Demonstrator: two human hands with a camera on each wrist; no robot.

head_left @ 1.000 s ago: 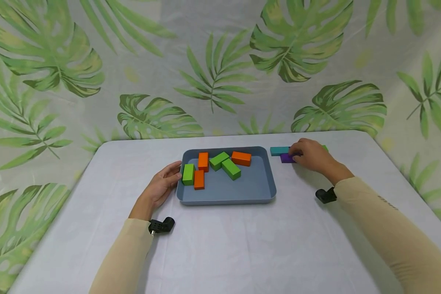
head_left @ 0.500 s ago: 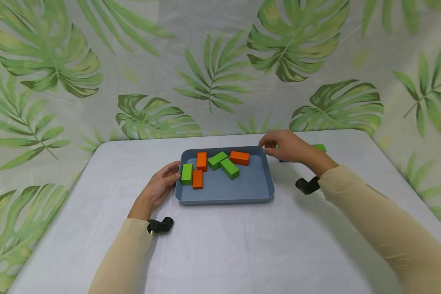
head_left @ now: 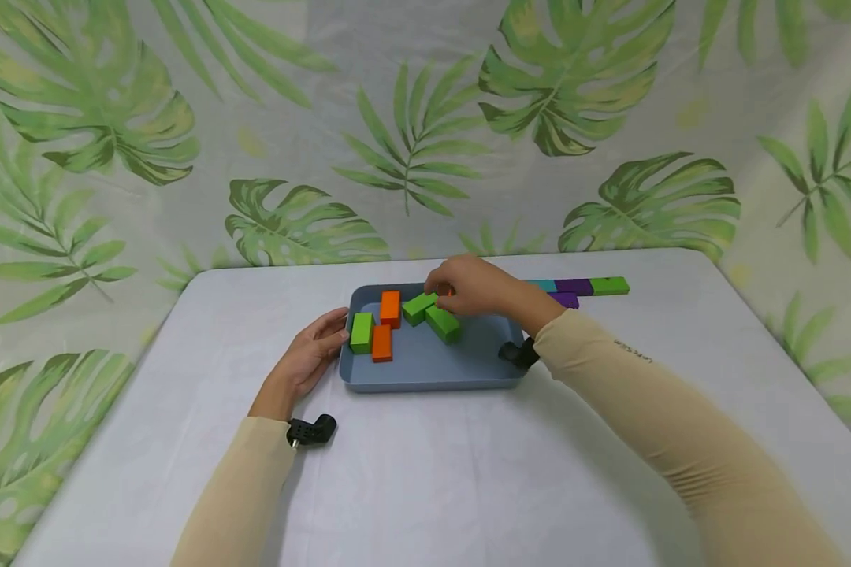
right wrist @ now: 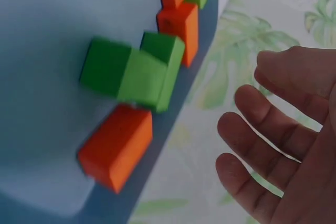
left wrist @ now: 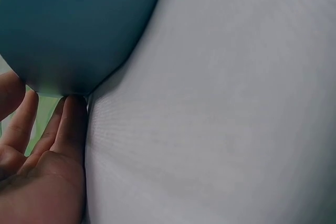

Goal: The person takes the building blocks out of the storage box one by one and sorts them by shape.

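My left hand touches the left end of a grey-blue tray with its fingertips; the left wrist view shows nearly straight fingers against the tray's outer wall. My right hand is above the tray's far side, fingers slightly bent and apart, holding nothing. Near it in the tray lie a green block, another green block touching it, and an orange block, mostly hidden by the hand in the head view. At the tray's left are two orange blocks and a green block.
Right of the tray, a row on the white table has a teal block, a purple block and a green block. A second purple block lies in front, partly hidden by my right arm.
My right hand has left the purple block by the row and moved left over the tray to the orange and green blocks. The left hand stays at the tray's left end.
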